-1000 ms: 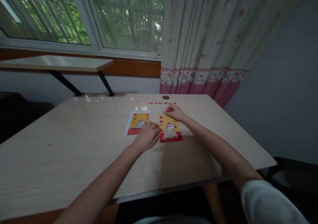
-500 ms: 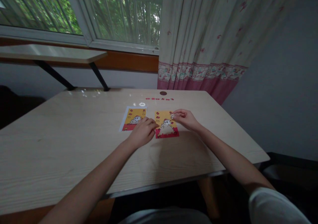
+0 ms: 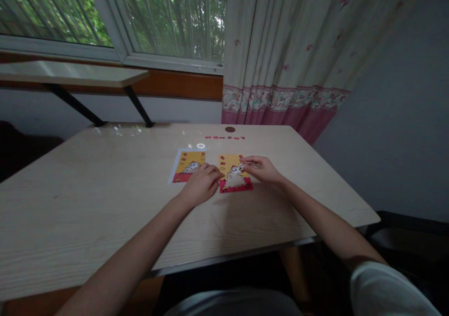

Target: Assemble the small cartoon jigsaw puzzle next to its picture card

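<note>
A jigsaw puzzle [image 3: 230,159] with a yellow top, a red bottom and a white cartoon animal lies on the table, with a bare gap in its lower middle. My left hand [image 3: 203,183] is curled at its left edge, fingertips pressed on the border. Over the upper right part of the puzzle, my right hand [image 3: 264,169] pinches a small white puzzle piece [image 3: 242,166], mostly covered by the fingers. Left of the puzzle is a printed picture [image 3: 189,158] of the same design on white paper, partly hidden behind my left hand.
A row of small red puzzle pieces [image 3: 224,138] lies farther back on the wooden table [image 3: 105,204], with a dark round spot [image 3: 230,129] behind it. A raised shelf [image 3: 77,75] on black legs stands back left. A curtain [image 3: 280,73] hangs behind the table.
My right hand has moved slightly down and inward over the puzzle with the piece. My left hand stays at the puzzle's left edge. The view has shifted slightly.
</note>
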Motion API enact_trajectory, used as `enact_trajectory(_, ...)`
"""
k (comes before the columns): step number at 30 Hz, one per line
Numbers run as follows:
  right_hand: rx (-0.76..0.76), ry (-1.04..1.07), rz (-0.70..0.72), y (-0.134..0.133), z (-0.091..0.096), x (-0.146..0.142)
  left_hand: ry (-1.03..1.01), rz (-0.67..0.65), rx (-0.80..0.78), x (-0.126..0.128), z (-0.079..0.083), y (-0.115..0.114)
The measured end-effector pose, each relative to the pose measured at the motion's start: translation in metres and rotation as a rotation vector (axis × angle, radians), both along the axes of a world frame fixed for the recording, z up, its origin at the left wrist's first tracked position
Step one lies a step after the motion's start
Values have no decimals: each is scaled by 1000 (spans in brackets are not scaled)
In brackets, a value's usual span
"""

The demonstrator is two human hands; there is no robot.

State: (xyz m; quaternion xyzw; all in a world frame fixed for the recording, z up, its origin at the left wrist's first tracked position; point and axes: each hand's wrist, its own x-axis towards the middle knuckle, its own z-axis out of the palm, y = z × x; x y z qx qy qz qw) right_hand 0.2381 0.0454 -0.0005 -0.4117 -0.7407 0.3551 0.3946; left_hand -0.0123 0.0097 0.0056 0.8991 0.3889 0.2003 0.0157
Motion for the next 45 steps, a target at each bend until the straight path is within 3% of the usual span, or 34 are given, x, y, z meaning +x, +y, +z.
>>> enact_trajectory(13, 97, -133, -4, -2, 3, -2, 10, 0, -5, 0, 2, -1)
enact_trajectory(19, 85, -244, 72, -1, -1, -9, 3, -5, -17, 0, 1, 0)
enact_trajectory(30, 42, -266, -23, -2, -5, -20, 41, 5, -18, 2, 4, -1)
enact_trajectory(37, -83, -14, 44, -4, -5, -25, -253, 73, -103, 15, 2, -1)
enact_trajectory(45, -104, 29, 86, -13, 3, -32, -439, 161, -196, 23, 3, 1)
